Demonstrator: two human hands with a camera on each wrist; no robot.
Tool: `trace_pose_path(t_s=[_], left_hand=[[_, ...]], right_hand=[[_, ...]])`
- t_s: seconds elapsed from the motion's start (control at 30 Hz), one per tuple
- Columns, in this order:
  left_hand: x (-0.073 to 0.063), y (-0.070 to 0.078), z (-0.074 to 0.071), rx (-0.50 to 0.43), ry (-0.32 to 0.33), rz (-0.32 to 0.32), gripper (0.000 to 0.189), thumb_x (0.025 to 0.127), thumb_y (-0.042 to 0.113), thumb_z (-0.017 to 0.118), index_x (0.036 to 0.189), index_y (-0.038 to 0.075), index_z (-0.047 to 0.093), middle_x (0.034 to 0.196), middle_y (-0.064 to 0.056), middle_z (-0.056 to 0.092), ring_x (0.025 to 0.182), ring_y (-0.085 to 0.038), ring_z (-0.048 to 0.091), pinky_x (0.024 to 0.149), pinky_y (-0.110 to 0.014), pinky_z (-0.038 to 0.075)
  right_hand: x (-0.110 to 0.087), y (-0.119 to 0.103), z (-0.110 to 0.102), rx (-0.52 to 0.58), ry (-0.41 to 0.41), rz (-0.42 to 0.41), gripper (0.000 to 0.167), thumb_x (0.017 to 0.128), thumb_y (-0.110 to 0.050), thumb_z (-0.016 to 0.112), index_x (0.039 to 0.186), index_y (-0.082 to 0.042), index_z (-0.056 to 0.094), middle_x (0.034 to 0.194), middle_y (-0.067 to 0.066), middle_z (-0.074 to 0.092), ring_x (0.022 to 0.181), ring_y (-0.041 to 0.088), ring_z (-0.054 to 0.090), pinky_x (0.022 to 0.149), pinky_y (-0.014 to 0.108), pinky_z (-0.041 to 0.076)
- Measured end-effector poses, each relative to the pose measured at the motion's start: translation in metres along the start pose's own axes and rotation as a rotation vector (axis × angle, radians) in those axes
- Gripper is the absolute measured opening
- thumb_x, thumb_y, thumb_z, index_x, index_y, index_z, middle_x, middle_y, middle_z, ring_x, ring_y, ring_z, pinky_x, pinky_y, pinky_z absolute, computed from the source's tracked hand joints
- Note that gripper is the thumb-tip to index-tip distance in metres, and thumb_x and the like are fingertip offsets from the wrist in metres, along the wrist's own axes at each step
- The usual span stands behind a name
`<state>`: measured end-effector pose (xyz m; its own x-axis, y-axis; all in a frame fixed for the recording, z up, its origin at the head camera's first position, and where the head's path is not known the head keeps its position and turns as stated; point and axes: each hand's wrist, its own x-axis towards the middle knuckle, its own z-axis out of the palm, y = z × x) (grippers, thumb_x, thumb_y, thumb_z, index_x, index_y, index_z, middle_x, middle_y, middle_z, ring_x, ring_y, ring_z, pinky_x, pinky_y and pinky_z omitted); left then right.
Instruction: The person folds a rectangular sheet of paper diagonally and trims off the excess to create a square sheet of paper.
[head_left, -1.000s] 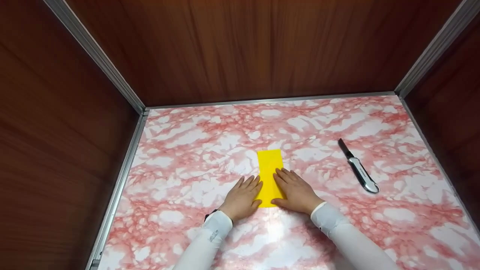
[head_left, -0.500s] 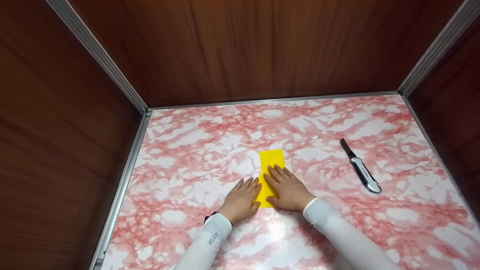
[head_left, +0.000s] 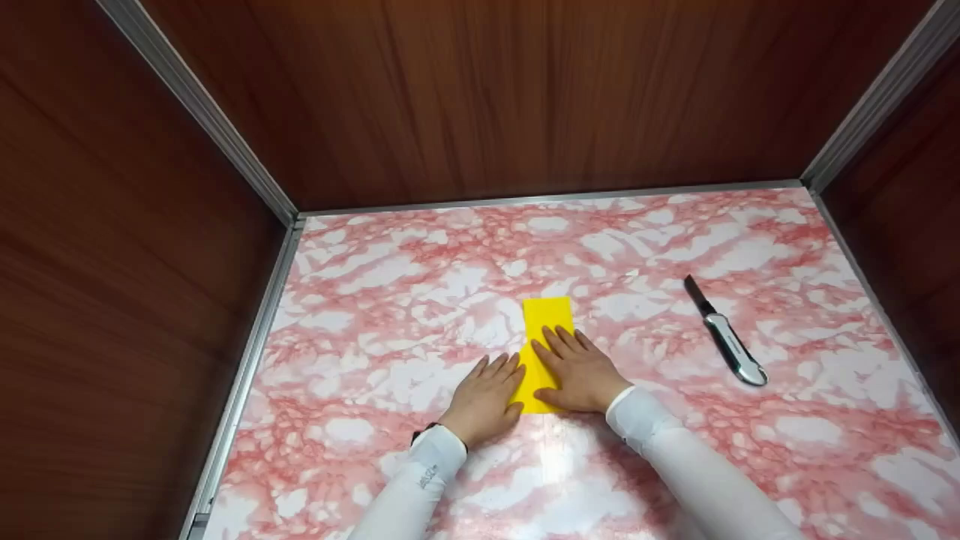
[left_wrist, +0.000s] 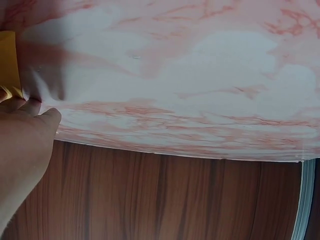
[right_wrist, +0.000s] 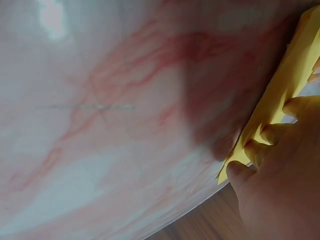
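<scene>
A strip of yellow paper [head_left: 548,311] lies lengthwise on the table in front of the person. On its left edge rests the left hand [head_left: 484,401], fingers straight and spread, the tips right at the paper. The right hand [head_left: 583,375] lies flat across the paper's right side, fingers extended toward its far end. In the right wrist view, the fingertips of the right hand [right_wrist: 280,165] press along the yellow paper [right_wrist: 270,105]. The left wrist view has the left hand [left_wrist: 27,145] beside a corner of the yellow paper [left_wrist: 9,65].
A utility knife [head_left: 725,337] with a silver and black handle lies to the right, its dark blade extended and pointing away. The red and white marbled table [head_left: 420,300] is enclosed by wood-grain panels [head_left: 480,97] with metal edge strips [head_left: 247,315].
The right hand has moved left, from the paper's right edge further over it. The left hand stays nearly in place at the left edge. The head view has shifted slightly.
</scene>
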<state>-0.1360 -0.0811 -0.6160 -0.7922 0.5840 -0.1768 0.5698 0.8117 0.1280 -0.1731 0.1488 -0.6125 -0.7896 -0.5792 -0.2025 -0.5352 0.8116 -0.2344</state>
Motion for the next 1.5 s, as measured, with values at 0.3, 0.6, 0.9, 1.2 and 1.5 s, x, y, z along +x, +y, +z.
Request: trace_pose_path(t_s=[0.3, 0.6, 0.9, 1.2, 1.5], left_hand=[[0.0, 0.0, -0.001, -0.006, 0.019, 0.004, 0.063, 0.106, 0.043, 0.049, 0.159, 0.012, 0.038, 0.167, -0.005, 0.029, 0.154, -0.023, 0.023, 0.124, -0.046, 0.012], [0.0, 0.0, -0.001, -0.014, 0.015, 0.006, 0.063, 0.106, 0.043, 0.048, 0.16, 0.013, 0.037, 0.167, -0.005, 0.027, 0.154, -0.022, 0.021, 0.125, -0.045, 0.013], [0.0, -0.001, 0.0, -0.033, 0.019, 0.01, 0.063, 0.106, 0.042, 0.048, 0.16, 0.013, 0.036, 0.167, -0.005, 0.027, 0.155, -0.022, 0.021, 0.124, -0.044, 0.013], [-0.001, -0.003, 0.001, -0.052, 0.025, 0.009, 0.064, 0.106, 0.043, 0.049, 0.16, 0.013, 0.036, 0.167, -0.005, 0.026, 0.155, -0.022, 0.02, 0.124, -0.045, 0.013], [-0.001, -0.002, 0.002, -0.069, 0.01, 0.006, 0.08, 0.101, 0.06, 0.052, 0.161, 0.012, 0.033, 0.169, -0.005, 0.023, 0.155, -0.022, 0.018, 0.125, -0.046, 0.011]], right_hand=[[-0.015, 0.019, 0.0, -0.006, 0.002, 0.032, 0.089, 0.097, -0.064, 0.053, 0.164, -0.013, 0.024, 0.17, 0.014, 0.014, 0.156, 0.035, 0.011, 0.123, 0.054, 0.006], [-0.033, 0.04, 0.0, 0.0, -0.003, 0.069, 0.09, 0.096, -0.067, 0.053, 0.164, -0.015, 0.024, 0.17, 0.013, 0.014, 0.156, 0.034, 0.012, 0.123, 0.055, 0.004], [-0.051, 0.056, -0.003, 0.013, 0.022, 0.066, 0.089, 0.096, -0.063, 0.057, 0.163, -0.015, 0.027, 0.17, 0.013, 0.016, 0.155, 0.035, 0.015, 0.122, 0.058, 0.007], [-0.067, 0.08, -0.007, 0.039, 0.023, 0.099, 0.089, 0.094, -0.063, 0.06, 0.163, -0.016, 0.028, 0.17, 0.012, 0.017, 0.155, 0.034, 0.014, 0.122, 0.058, 0.005], [-0.078, 0.103, -0.008, 0.073, 0.017, 0.156, 0.091, 0.092, -0.063, 0.063, 0.163, -0.017, 0.029, 0.17, 0.011, 0.016, 0.155, 0.034, 0.013, 0.122, 0.058, 0.003]])
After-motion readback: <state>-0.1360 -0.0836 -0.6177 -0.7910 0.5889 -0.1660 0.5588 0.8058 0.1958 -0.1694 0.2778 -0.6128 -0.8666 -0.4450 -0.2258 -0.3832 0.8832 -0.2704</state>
